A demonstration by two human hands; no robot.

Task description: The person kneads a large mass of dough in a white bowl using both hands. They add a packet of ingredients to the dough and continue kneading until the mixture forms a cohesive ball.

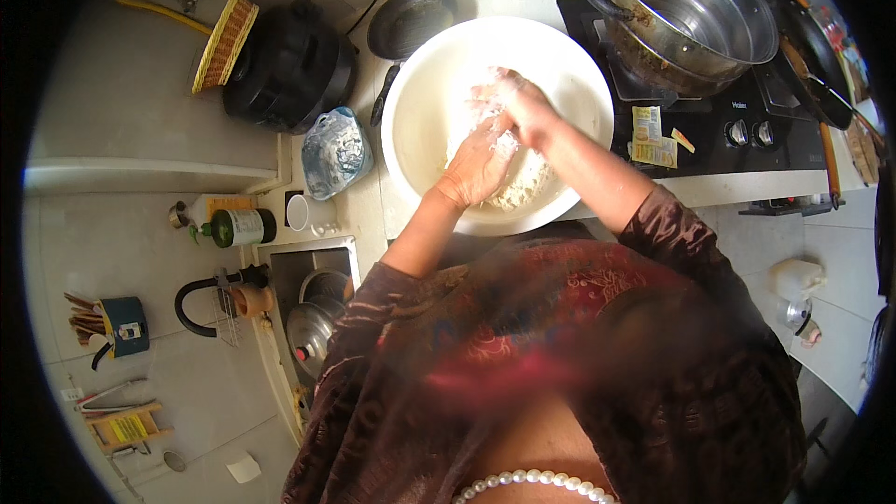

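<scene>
My hands meet over a large white basin (406, 163), both dusted with white flour. My left hand (476, 163) lies against my right hand (525, 110), its fingertips partly hidden there. The right hand's floury fingers stretch toward the far left, and I see nothing held in them. Pale, crumbly floury dough (521, 189) lies in the basin below, partly covered by my hands and wrists. Left of the basin stands an open blue-and-white bag of flour (336, 151).
A large steel pot (686, 0) stands on the black stove (709, 131) at right, beside a dark wok (817, 56). To the left are a black rice cooker (289, 70), a white mug (313, 215) and the sink (297, 266). A small frying pan (411, 19) lies behind the basin.
</scene>
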